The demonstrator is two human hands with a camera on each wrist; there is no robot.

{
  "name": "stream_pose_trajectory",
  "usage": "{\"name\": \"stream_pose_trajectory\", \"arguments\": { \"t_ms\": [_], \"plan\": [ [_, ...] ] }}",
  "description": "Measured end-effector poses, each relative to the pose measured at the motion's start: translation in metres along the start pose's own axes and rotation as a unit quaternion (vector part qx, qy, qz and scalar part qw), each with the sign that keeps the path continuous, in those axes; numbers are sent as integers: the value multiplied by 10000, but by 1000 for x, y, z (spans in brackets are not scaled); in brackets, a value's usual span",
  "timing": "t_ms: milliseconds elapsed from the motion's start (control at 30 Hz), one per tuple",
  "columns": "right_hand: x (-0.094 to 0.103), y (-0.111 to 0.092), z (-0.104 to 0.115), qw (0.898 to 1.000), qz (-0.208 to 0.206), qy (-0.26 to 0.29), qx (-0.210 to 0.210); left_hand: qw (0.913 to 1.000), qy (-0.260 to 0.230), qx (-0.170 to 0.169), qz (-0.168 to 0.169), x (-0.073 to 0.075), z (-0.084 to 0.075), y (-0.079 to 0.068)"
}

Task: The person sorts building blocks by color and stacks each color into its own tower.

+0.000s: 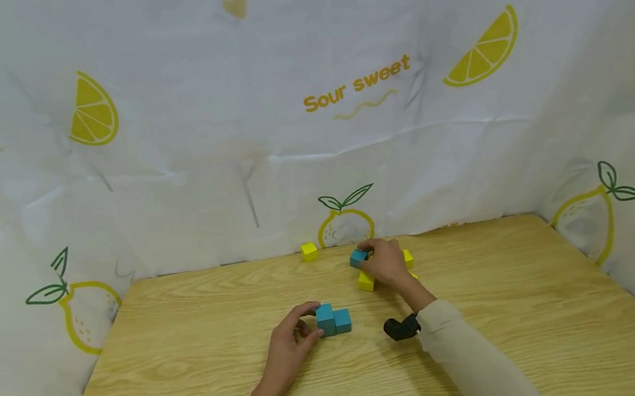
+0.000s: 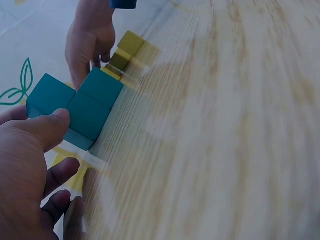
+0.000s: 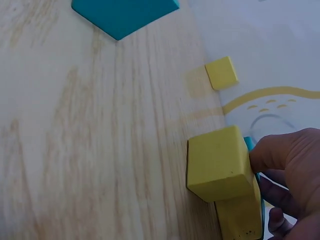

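Thumb and fingers of my left hand (image 1: 287, 345) pinch the upper of two stacked blue cubes (image 1: 325, 320) near the middle of the table. A third blue cube (image 1: 342, 320) sits against the stack's right side. Farther back, my right hand (image 1: 385, 263) pinches another blue cube (image 1: 357, 258) between thumb and fingers. This one is just behind a yellow cube (image 1: 366, 281); in the right wrist view the yellow cubes (image 3: 220, 162) mostly hide it, leaving a thin blue edge beside the thumb.
More yellow cubes (image 1: 408, 257) lie around the right hand, partly covered by it. A single yellow cube (image 1: 309, 252) stands at the table's back edge. Behind the wooden table (image 1: 196, 373) hangs a white lemon-print cloth (image 1: 189, 121).
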State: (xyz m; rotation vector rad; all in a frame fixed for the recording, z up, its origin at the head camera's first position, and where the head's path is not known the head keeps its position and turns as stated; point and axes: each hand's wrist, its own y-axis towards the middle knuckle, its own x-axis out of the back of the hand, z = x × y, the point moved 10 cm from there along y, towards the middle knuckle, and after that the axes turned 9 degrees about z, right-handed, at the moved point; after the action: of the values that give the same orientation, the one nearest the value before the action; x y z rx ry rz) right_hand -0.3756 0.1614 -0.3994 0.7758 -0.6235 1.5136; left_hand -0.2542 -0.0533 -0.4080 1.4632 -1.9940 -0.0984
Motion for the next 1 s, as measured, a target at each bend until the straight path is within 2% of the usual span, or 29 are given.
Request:
{"name": "stream_pose_trajectory", "arguments": {
  "t_ms": [100, 333, 467, 700, 1000],
  "plan": [
    [1, 0, -5, 9999, 102, 133, -27, 10000, 7, 27, 17, -1, -1, 0],
    [3, -2, -19, 9992, 87, 375, -120, 9999, 6, -50, 112, -5, 18, 0],
    [2, -3, -18, 9996, -48, 274, 64, 9999, -22, -69, 149, -5, 22, -1],
    [-1, -4, -16, 9996, -266, 46, 82, 9998, 31, -27, 209, -7, 24, -3],
    [0, -3, -17, 9991, -315, 264, 122, 9997, -24, 114, 228, -6, 26, -1]
  ]
}}
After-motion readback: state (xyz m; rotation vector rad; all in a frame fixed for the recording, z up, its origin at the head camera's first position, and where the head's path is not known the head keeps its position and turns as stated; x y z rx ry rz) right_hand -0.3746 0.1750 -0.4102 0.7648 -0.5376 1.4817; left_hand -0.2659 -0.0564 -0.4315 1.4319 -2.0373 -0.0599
